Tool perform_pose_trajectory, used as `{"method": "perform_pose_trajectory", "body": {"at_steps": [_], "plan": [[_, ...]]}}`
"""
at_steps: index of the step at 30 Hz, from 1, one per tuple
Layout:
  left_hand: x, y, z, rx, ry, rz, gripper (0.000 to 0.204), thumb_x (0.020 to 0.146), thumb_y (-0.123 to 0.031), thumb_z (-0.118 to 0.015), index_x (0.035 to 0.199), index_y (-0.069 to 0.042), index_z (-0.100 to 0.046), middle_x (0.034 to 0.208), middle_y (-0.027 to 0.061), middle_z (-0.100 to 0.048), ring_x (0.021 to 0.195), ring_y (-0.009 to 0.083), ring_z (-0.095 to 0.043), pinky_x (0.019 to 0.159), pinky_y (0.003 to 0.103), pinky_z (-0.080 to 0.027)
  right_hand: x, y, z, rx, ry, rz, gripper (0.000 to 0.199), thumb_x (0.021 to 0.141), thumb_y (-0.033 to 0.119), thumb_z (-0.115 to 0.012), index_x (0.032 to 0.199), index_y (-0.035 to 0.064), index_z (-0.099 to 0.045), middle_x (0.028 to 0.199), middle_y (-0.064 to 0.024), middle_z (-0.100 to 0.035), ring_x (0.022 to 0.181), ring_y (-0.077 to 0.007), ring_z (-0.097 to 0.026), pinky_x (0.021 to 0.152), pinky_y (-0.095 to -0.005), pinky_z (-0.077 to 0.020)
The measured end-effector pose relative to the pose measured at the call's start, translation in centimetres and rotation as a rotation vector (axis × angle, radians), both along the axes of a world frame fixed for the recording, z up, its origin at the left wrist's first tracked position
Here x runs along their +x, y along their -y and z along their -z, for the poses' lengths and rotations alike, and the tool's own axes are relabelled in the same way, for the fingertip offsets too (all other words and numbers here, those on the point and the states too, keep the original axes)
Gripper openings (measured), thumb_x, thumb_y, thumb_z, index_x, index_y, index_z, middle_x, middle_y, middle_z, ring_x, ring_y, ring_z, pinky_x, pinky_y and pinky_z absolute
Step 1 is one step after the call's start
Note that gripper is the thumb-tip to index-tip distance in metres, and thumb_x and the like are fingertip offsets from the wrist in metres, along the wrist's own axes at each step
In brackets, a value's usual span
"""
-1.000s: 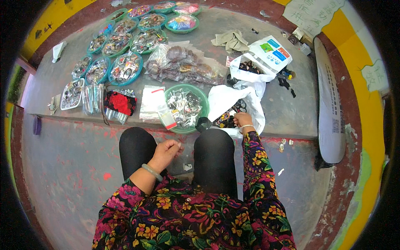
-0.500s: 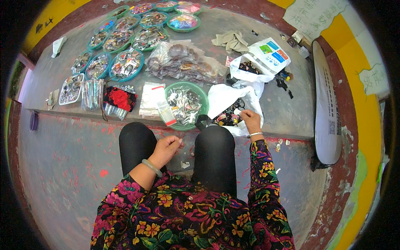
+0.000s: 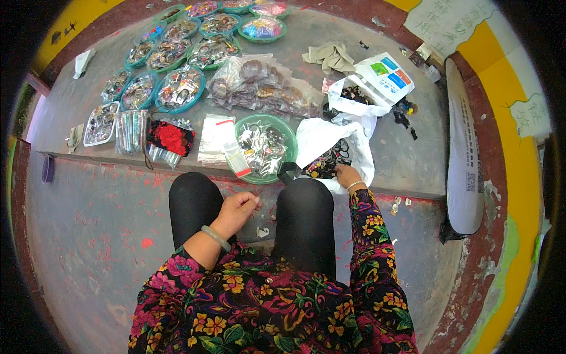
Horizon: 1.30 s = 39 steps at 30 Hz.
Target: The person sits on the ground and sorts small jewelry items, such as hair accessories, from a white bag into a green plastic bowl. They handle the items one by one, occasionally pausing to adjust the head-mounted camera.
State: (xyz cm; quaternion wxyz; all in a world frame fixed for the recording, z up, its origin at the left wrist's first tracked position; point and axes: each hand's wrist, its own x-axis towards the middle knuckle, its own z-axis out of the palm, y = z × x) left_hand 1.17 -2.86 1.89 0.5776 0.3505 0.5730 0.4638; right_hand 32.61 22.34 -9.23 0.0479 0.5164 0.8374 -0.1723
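The right hand reaches among dark bands in a white bag, its fingers' hold unclear; the left hand, fingers curled together, hovers between the knees.

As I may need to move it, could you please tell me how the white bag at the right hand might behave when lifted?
The white bag would probably feel floppy, as its thin-looking sides crumple and sag. Its small pieces could spill, since its mouth gapes open at the right hand.
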Motion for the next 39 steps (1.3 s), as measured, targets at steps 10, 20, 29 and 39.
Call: {"method": "perform_pose_trajectory", "body": {"at_steps": [10,20,29,39], "plan": [[0.2,-0.2,-0.5,-0.042,-0.029,0.024,0.019,0.087,-0.018,-0.052,0.081,-0.003,-0.061,0.078,0.0008,-0.061,0.069,0.0070,-0.054,0.059,0.023,-0.044,0.2,1.6,-2.0,-0.181,0.487,-0.027,0.031,0.082,0.020,-0.044,0.101,0.0053,-0.063,0.099,-0.0157,-0.062,0.093,-0.0297,-0.059,0.080,-0.0394,-0.0462],[0.1,-0.3,0.0,0.003,-0.095,0.034,0.018,0.086,-0.017,-0.053,0.079,-0.003,-0.061,0.072,-0.0011,-0.058,0.062,0.0049,-0.048,0.055,0.022,-0.041,1.1,-2.8,1.5,-0.309,0.678,0.150,0.026,0.079,0.023,-0.058,0.090,0.0025,-0.067,0.102,-0.0145,-0.062,0.093,-0.0281,-0.060,0.077,-0.0390,-0.0482],[0.1,-0.4,0.4,0.003,-0.066,0.026,0.019,0.088,-0.017,-0.052,0.081,-0.002,-0.061,0.071,-0.0018,-0.057,0.063,0.0042,-0.047,0.057,0.021,-0.040,-3.3,-2.0,0.5,0.006,0.650,-0.067,0.027,0.080,0.022,-0.056,0.098,0.0041,-0.065,0.118,-0.0143,-0.054,0.109,-0.0272,-0.049,0.089,-0.0390,-0.0410],[0.1,-0.5,-0.9,0.012,-0.135,0.041,0.016,0.087,-0.015,-0.053,0.081,-0.002,-0.060,0.070,-0.0012,-0.057,0.062,0.0048,-0.047,0.057,0.021,-0.040,-3.6,-1.4,0.9,-0.289,0.593,0.388,0.100,0.071,0.022,-0.068,0.140,0.0138,0.003,0.140,-0.0283,-0.011,0.125,-0.0388,-0.030,0.095,-0.0431,-0.0375]]}}
